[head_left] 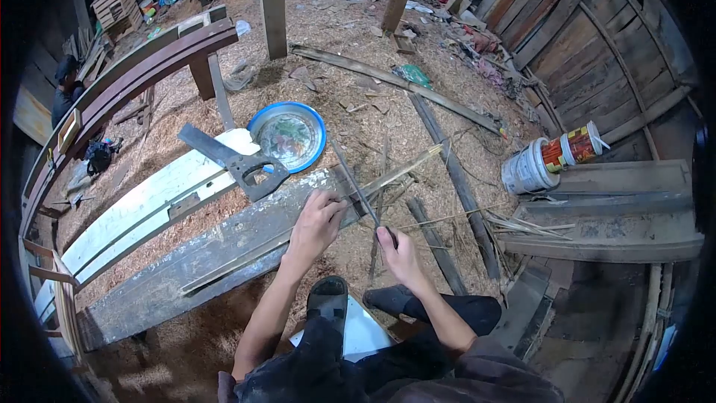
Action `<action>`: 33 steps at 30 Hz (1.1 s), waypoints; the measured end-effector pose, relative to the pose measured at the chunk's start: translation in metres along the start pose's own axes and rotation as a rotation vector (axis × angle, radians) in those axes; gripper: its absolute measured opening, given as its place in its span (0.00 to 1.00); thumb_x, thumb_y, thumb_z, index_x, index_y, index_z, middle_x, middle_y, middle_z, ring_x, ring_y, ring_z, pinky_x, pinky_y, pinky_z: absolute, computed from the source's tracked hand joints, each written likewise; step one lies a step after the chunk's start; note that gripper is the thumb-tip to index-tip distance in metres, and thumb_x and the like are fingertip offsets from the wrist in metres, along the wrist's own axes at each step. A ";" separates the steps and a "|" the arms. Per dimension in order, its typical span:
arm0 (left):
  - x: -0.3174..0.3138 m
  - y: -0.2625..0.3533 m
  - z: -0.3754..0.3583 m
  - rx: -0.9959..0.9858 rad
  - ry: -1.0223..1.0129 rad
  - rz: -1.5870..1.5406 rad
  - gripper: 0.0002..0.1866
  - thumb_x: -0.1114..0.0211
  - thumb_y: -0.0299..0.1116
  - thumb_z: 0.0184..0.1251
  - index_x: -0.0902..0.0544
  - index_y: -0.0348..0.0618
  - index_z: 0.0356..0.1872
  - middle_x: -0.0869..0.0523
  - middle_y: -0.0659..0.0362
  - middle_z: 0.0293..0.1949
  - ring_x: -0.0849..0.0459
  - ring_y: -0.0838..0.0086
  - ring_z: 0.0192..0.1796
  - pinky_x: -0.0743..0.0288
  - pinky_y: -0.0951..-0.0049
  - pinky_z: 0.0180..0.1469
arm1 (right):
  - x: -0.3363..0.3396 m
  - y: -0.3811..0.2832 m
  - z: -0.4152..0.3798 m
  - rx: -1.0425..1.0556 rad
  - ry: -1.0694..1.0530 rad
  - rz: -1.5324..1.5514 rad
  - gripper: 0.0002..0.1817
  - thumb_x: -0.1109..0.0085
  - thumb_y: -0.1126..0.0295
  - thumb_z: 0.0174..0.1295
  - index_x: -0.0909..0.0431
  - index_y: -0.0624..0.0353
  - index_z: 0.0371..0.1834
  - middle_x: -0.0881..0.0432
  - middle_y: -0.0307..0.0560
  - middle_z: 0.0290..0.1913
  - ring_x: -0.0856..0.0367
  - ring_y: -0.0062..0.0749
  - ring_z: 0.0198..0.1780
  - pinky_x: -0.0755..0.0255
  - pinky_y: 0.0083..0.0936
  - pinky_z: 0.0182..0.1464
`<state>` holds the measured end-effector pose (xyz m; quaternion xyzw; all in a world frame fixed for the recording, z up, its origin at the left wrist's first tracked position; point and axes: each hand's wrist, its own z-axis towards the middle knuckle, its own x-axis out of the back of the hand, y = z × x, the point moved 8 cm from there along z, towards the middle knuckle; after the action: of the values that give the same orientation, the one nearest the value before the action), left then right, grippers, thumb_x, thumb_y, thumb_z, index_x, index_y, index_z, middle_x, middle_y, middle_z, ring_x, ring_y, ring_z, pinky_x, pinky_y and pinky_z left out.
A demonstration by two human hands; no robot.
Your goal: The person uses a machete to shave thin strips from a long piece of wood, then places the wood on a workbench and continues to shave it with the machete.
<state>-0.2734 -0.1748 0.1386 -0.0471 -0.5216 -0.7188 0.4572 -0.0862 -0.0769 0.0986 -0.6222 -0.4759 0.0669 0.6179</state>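
Note:
My left hand is wrapped round a long thin wooden strip and presses it at the end of a weathered grey plank. The strip runs along the plank and juts past its right end, where the tip is pale and splintered. In my right hand is the handle of a long, narrow-bladed knife. Its dark blade points up and away, crossing over the strip just right of my left hand. Beyond the plank lies a handsaw, resting on a white-painted board.
A blue-rimmed round basin sits behind the plank. Shavings cover the ground, with beams to the right. Stacked buckets lean beside a wooden bench. A post stands ahead. Another person is at far left.

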 end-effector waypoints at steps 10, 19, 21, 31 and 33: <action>-0.001 0.001 -0.002 0.002 0.017 -0.017 0.10 0.26 0.20 0.61 0.10 0.35 0.44 0.14 0.51 0.49 0.16 0.53 0.54 0.20 0.58 0.58 | 0.004 -0.037 -0.013 0.087 0.126 -0.264 0.34 0.49 0.40 0.81 0.17 0.68 0.47 0.14 0.70 0.33 0.12 0.68 0.39 0.22 0.54 0.41; 0.000 -0.003 -0.002 -0.001 0.009 -0.005 0.11 0.26 0.19 0.60 0.10 0.35 0.44 0.14 0.51 0.48 0.17 0.53 0.54 0.20 0.57 0.57 | 0.006 -0.037 -0.015 0.016 0.055 -0.208 0.36 0.49 0.36 0.79 0.17 0.66 0.43 0.15 0.69 0.29 0.12 0.70 0.37 0.23 0.56 0.40; -0.002 -0.006 -0.004 0.005 -0.030 0.022 0.12 0.27 0.16 0.58 0.11 0.36 0.43 0.15 0.50 0.49 0.17 0.51 0.54 0.20 0.57 0.58 | 0.008 -0.049 -0.022 0.032 0.066 -0.193 0.36 0.49 0.35 0.79 0.17 0.66 0.43 0.16 0.68 0.27 0.13 0.70 0.36 0.24 0.55 0.39; -0.001 -0.004 -0.009 0.035 0.006 -0.015 0.11 0.26 0.18 0.59 0.11 0.36 0.43 0.14 0.52 0.48 0.16 0.53 0.54 0.20 0.58 0.57 | -0.005 -0.023 -0.012 -0.047 0.035 -0.241 0.38 0.51 0.34 0.79 0.16 0.67 0.45 0.15 0.74 0.31 0.13 0.74 0.40 0.22 0.59 0.43; 0.002 -0.002 -0.001 0.015 0.006 -0.014 0.11 0.26 0.18 0.59 0.11 0.36 0.44 0.14 0.52 0.48 0.16 0.53 0.54 0.20 0.58 0.57 | 0.000 -0.024 -0.010 -0.086 0.020 -0.234 0.38 0.51 0.34 0.79 0.16 0.67 0.45 0.15 0.74 0.31 0.13 0.74 0.40 0.22 0.59 0.43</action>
<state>-0.2755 -0.1769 0.1379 -0.0380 -0.5261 -0.7180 0.4542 -0.0915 -0.0892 0.1211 -0.5889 -0.5416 -0.0323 0.5990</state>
